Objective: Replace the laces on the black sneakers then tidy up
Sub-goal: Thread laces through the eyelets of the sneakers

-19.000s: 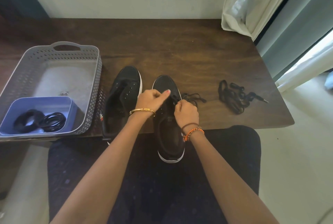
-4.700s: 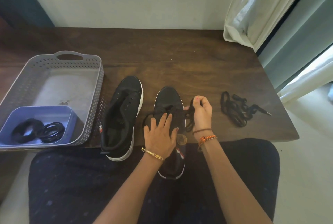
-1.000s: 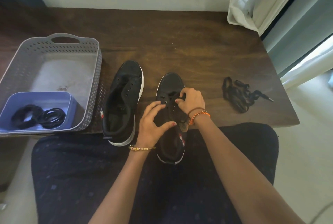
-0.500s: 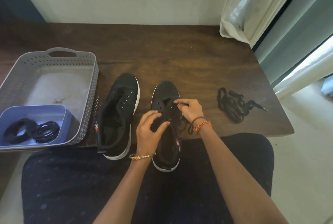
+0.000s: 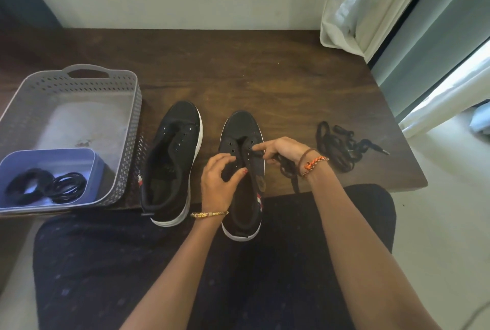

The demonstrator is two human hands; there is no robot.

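Since half a second ago the right hand [image 5: 281,150] has shifted slightly outward, its fingertips now at the right-side eyelets of the right sneaker [image 5: 242,170] rather than over the tongue; the left hand [image 5: 218,178] holds much the same place. The right hand pinches the end of a black lace [image 5: 287,167] against the eyelet row, the rest of the lace trailing beneath the wrist to the table [image 5: 238,69] edge. The left hand rests on the sneaker's left side with fingers curled loosely over the opening; whether it grips anything cannot be told. This sneaker lies toe away, heel overhanging the near table edge. The left sneaker [image 5: 172,159] lies just beside it, unlaced, apart from both hands. A loose bundle of black laces [image 5: 342,146] lies to the right on the table. At far left a grey basket [image 5: 127,106] holds a blue tub [image 5: 90,159] containing dark coiled items [image 5: 45,187].
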